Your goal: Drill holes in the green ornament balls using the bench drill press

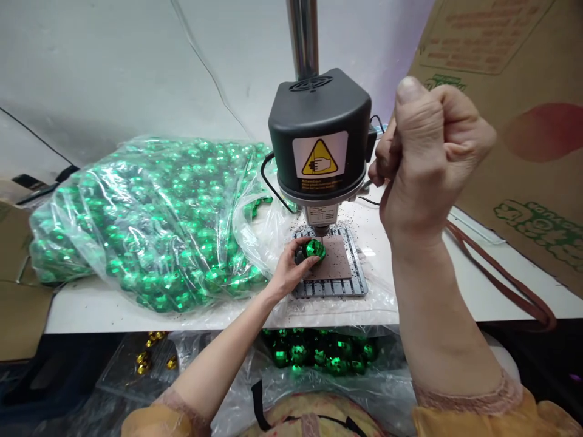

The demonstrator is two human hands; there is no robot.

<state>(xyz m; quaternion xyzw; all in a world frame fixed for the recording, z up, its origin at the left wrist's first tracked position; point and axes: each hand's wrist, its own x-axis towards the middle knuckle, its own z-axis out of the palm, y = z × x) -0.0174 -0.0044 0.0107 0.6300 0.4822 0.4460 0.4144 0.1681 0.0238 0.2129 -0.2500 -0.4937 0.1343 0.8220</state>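
My left hand (295, 264) pinches a shiny green faceted ball (315, 249) under the bit of a small black bench drill press (320, 139). A dark piece shows between the fingers beside the ball; I cannot make out what it is. Beneath the ball lies a brown board (337, 258) on the slotted metal base (359, 282), sprinkled with dark specks. My right hand (430, 152) is closed in a fist at the right side of the drill head, around its feed handle (365, 187), which is mostly hidden by the fingers. The thin bit reaches down to the ball or just beside it.
A big clear plastic bag (168, 224) of green faceted balls fills the left of the white table (136, 318). More green balls (319, 353) lie in plastic below the front edge, near several gold balls (143, 363). A cardboard box (523, 152) and brown strap (505, 279) are at right.
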